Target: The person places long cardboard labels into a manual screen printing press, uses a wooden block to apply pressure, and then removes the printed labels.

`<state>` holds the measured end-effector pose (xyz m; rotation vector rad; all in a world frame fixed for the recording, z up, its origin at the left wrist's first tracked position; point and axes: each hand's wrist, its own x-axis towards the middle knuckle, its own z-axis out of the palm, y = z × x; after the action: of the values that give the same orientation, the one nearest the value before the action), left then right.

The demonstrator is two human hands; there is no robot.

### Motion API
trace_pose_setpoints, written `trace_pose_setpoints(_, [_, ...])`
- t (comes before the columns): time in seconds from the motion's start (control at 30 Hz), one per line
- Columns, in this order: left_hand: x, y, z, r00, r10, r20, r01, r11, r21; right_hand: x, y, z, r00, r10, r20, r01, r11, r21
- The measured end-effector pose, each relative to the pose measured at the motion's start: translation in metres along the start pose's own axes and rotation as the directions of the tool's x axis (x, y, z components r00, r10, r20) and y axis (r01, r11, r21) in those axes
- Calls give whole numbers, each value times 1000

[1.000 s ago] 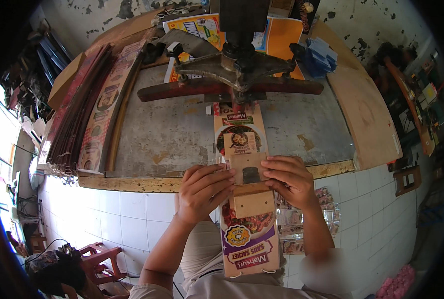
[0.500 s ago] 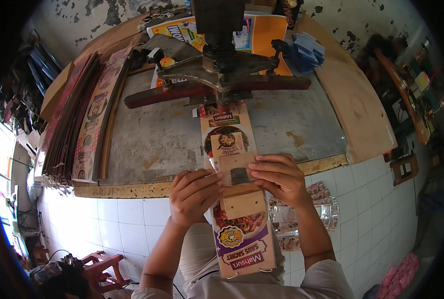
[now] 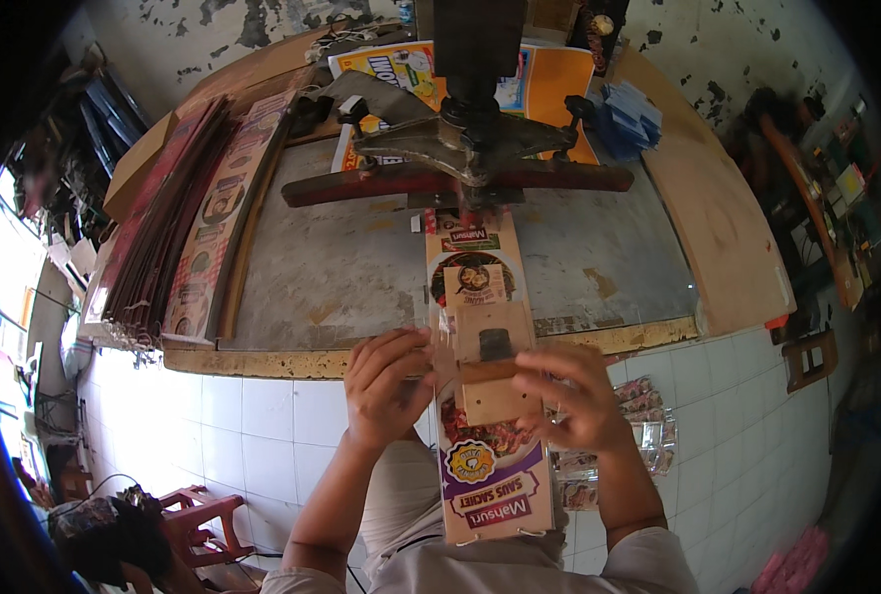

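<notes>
Head view: the work looks partway along, as a judgement from how things lie. A long printed strip (image 3: 500,480) runs from twelve o'clock, under the press head (image 3: 470,148), over the near edge of the desk (image 3: 609,277) and down to six o'clock above the person's lap. Whether it is one piece or several end to end, I cannot tell. Two plain tan plates rest over its middle, so that much seems done: the upper plate (image 3: 478,327) carries a dark rectangular patch, and the lower plate (image 3: 500,404), at six o'clock from it, shows two small dark holes. Pale loops (image 3: 532,536) are already in place at the strip's six o'clock end.

The left hand (image 3: 383,391), at nine o'clock of the plates, has its fingers curled; I cannot tell whether they pinch anything. The right hand (image 3: 584,401), at three o'clock of them, is blurred, its thumb and fingers spread apart by the lower plate's right edge, with no grip showing.

What is left is harder to judge: nothing shows whether the plates are fixed or merely lying there. Toward ten o'clock on the desk stands a stack of long strips (image 3: 203,257), finished or waiting, I cannot tell. Clear packs (image 3: 648,431) lie on the floor at four o'clock from the right hand, untouched.
</notes>
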<state>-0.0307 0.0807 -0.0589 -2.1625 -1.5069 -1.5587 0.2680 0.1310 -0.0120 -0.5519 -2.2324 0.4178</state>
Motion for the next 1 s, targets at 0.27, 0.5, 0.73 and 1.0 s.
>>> trace_pose_setpoints(0.27, [-7, 11, -4, 984, -158, 78, 152, 985, 82, -4, -15, 9, 994, -25, 109, 37, 994, -105])
trace_pose_setpoints(0.5, [1, 12, -1, 959, -128, 252, 71, 972, 225, -3, -24, 4, 996, -22, -84, 25, 999, 43])
trace_pose_setpoints(0.73, [-1, 16, 1, 957, -156, 245, 98, 967, 234, 16, -20, 13, 999, -6, -47, 8, 999, 50])
trace_pose_setpoints(1.0, [0, 16, 1, 953, -164, 255, 103, 967, 234, 78, 65, 42, 999, 49, -8, -49, 998, 36])
